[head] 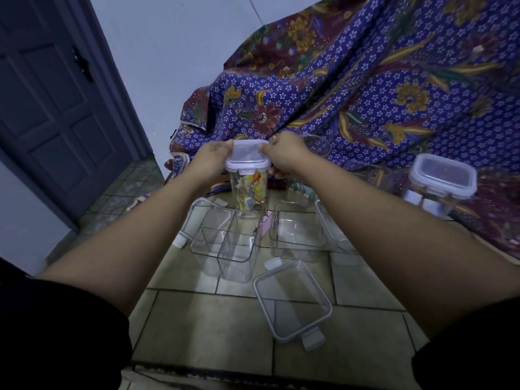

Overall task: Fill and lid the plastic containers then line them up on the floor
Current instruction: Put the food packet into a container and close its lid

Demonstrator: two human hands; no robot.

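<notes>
On the tiled floor (197,327) and the patterned cloth (365,80) beside it, five containers could be counted. One tall container (249,190) was held between the hands. Three stood open and empty on the floor just in front of it: a divided container (225,249), an open container (298,235) to its right, and a third container (333,229) partly hidden by the right forearm. One lidded container (441,184) sat well off to the right on the cloth. Two spare lids showed. A loose lid (292,302) lay nearest the camera with its clip tab pointing toward the viewer, and a second lid (180,240) lay partly behind the divided container.

The tall container stood upright — long axis vertical, its lid (247,154) on top. Colourful packets (250,190), yellow and orange, were inside. Whether its base rested on the floor or hung just over it could not be told.

The left hand (209,161) gripped the lid's left edge with fingers curled round it. The right hand (285,156) pinched the right edge — both closed on the lid.
</notes>
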